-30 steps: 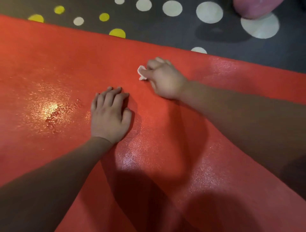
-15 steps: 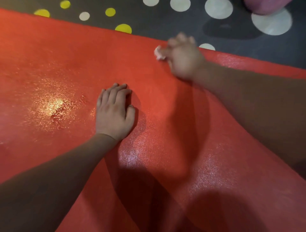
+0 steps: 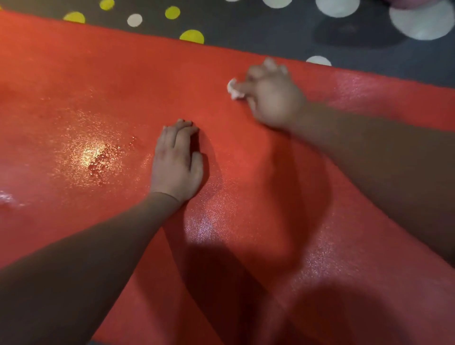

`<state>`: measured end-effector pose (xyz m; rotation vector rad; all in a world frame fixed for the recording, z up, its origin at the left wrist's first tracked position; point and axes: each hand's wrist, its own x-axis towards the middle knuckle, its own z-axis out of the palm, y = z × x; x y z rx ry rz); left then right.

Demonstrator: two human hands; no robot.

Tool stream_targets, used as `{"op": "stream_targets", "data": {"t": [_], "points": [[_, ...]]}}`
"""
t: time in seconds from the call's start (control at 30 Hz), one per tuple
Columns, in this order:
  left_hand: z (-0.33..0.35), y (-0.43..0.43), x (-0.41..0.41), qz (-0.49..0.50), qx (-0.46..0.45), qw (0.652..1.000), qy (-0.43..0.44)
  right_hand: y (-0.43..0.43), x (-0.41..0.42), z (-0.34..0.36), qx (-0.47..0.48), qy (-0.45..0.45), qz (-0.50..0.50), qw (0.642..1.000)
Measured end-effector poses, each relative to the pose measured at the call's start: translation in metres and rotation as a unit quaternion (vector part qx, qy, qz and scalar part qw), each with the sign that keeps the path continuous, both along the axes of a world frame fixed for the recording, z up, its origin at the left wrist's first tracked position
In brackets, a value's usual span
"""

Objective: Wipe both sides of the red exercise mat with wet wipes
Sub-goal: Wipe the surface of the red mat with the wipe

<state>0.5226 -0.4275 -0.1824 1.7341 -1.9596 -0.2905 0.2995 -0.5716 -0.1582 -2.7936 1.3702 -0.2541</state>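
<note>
The red exercise mat (image 3: 103, 81) lies flat and fills most of the view, with shiny wet patches at the left and lower middle. My left hand (image 3: 176, 162) rests flat on the mat near the middle, fingers straight and together. My right hand (image 3: 270, 96), blurred by motion, grips a small crumpled white wet wipe (image 3: 234, 89) and presses it on the mat close to the far edge. Most of the wipe is hidden under the fingers.
Beyond the mat's far edge lies a dark grey carpet (image 3: 258, 32) with yellow and white dots. A pink object (image 3: 403, 2) shows at the top right corner. My arms cast shadows over the near part of the mat.
My right hand swept the wipe away toward the far edge, then back a little toward me. My left hand stayed flat in the same place on the mat.
</note>
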Motion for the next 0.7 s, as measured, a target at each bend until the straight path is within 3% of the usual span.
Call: {"op": "stream_targets", "data": {"t": [0.07,0.1,0.17,0.27,0.37,0.4,0.47,0.57,0.63,0.7], "points": [[0.0,0.001,0.001,0.001,0.006,1.0,-0.003,-0.014,-0.002,-0.002,0.026,-0.03,-0.16,0.986],[0.0,0.001,0.001,0.001,0.007,1.0,-0.002,-0.009,0.003,-0.002,0.033,-0.034,-0.174,0.984],[0.0,0.0,0.001,-0.001,0.005,1.0,0.003,0.018,0.014,-0.004,0.041,-0.045,-0.104,0.993],[0.001,0.0,0.001,0.001,-0.001,1.0,0.011,0.085,0.013,-0.01,0.061,-0.069,0.089,0.992],[0.0,0.0,0.002,0.002,-0.01,1.0,-0.001,0.093,-0.003,-0.008,0.066,-0.018,0.204,0.977],[0.0,0.0,0.002,0.001,-0.007,1.0,-0.006,0.078,-0.006,-0.007,0.04,0.002,0.189,0.981],[0.0,-0.001,0.001,0.002,0.001,1.0,-0.013,0.039,-0.011,-0.007,-0.001,-0.009,0.056,0.998],[0.002,-0.001,0.002,0.01,0.011,1.0,-0.017,0.017,-0.013,-0.005,0.044,-0.032,-0.148,0.988],[0.003,-0.001,0.001,0.014,0.02,1.0,-0.018,0.04,0.001,-0.006,0.068,-0.032,-0.148,0.986],[0.005,-0.003,0.001,0.016,0.037,0.999,-0.019,0.079,0.011,-0.005,0.08,-0.056,-0.081,0.992]]}}
